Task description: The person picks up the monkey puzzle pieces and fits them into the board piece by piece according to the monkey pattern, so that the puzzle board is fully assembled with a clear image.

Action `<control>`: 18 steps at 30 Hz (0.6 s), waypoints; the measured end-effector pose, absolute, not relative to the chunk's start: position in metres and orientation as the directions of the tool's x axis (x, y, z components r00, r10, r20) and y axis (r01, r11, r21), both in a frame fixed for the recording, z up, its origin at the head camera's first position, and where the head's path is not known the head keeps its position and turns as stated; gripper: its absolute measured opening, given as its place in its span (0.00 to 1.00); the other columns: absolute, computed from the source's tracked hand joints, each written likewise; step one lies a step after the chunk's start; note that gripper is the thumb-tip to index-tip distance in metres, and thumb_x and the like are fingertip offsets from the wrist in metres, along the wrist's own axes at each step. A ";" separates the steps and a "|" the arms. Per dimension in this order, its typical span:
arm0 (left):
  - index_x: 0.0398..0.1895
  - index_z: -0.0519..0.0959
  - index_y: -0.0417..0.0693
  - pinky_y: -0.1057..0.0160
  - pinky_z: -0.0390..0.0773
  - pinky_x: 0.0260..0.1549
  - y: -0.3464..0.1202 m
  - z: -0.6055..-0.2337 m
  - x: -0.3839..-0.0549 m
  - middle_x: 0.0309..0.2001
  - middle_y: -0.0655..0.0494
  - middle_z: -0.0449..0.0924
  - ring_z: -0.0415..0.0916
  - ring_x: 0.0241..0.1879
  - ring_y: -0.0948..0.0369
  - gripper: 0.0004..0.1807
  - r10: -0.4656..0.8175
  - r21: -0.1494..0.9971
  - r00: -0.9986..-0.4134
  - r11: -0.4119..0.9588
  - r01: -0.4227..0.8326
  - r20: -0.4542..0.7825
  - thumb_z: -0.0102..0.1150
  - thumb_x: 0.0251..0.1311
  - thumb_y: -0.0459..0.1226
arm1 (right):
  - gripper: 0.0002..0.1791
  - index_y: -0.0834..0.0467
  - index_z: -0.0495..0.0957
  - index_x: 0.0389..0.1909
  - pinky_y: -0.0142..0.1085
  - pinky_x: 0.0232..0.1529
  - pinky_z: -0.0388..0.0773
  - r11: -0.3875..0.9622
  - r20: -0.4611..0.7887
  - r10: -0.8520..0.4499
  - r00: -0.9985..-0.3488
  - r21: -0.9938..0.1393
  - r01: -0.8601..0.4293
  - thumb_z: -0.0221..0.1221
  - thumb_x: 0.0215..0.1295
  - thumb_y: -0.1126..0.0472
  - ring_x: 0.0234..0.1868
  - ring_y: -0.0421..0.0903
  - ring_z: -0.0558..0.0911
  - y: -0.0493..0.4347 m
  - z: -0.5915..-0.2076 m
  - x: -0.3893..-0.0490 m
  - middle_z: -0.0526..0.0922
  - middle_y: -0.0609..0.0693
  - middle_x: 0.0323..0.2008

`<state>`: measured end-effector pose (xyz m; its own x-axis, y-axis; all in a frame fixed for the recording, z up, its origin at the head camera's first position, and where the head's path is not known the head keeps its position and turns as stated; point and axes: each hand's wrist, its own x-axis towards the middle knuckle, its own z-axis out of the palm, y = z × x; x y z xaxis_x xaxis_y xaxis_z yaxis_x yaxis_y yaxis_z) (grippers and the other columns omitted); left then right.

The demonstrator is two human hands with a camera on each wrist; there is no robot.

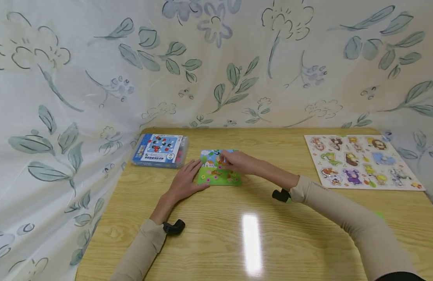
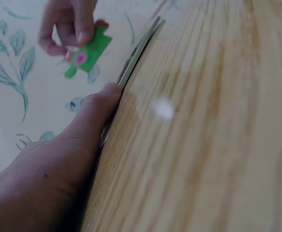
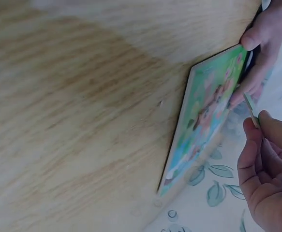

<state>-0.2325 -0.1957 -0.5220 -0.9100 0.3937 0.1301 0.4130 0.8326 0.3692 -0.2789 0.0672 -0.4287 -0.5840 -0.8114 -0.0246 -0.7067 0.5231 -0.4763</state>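
Note:
A small jigsaw puzzle [image 1: 216, 180] with a house, animals and flowers on green grass lies flat on the table. My left hand [image 1: 186, 181] rests at its left side, fingers extended along the edge and thumb near the front corner. Over the right part of the puzzle, my right hand [image 1: 239, 162] pinches a jigsaw piece [image 2: 93, 52] between thumb and fingers. This piece is green with a pink flower. Seen edge-on in the right wrist view, the thin piece [image 3: 251, 111] is raised above the puzzle [image 3: 206, 111].
A clear plastic case [image 1: 160, 151] with a molecule picture on its label stands at the back left. On the right lies a white board [image 1: 346, 183] with several animal pieces. A floral cloth [image 1: 209, 97] hangs behind the wooden table [image 1: 209, 242].

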 end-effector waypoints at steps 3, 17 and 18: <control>0.76 0.55 0.54 0.45 0.57 0.71 -0.196 -0.521 -0.233 0.76 0.56 0.56 0.50 0.76 0.52 0.50 0.396 0.369 -0.909 0.832 0.414 0.127 0.59 0.55 0.64 | 0.10 0.61 0.70 0.47 0.27 0.28 0.69 0.485 0.000 -0.831 -0.557 -0.492 -0.723 0.56 0.70 0.62 0.21 0.38 0.71 0.063 -0.433 -0.286 0.77 0.49 0.24; 0.76 0.56 0.53 0.44 0.58 0.71 -0.194 -0.522 -0.232 0.75 0.55 0.57 0.51 0.76 0.51 0.49 0.403 0.335 -0.905 0.841 0.425 0.138 0.58 0.56 0.65 | 0.08 0.62 0.80 0.45 0.32 0.38 0.79 0.458 -0.030 -0.870 -0.493 -0.421 -0.783 0.57 0.69 0.65 0.32 0.43 0.81 0.051 -0.452 -0.289 0.86 0.54 0.36; 0.76 0.56 0.53 0.44 0.58 0.71 -0.194 -0.522 -0.232 0.75 0.55 0.57 0.51 0.76 0.51 0.49 0.404 0.332 -0.904 0.841 0.427 0.139 0.58 0.56 0.65 | 0.09 0.62 0.80 0.46 0.32 0.38 0.78 0.466 -0.038 -0.867 -0.496 -0.410 -0.784 0.57 0.68 0.65 0.31 0.41 0.80 0.050 -0.453 -0.289 0.86 0.53 0.36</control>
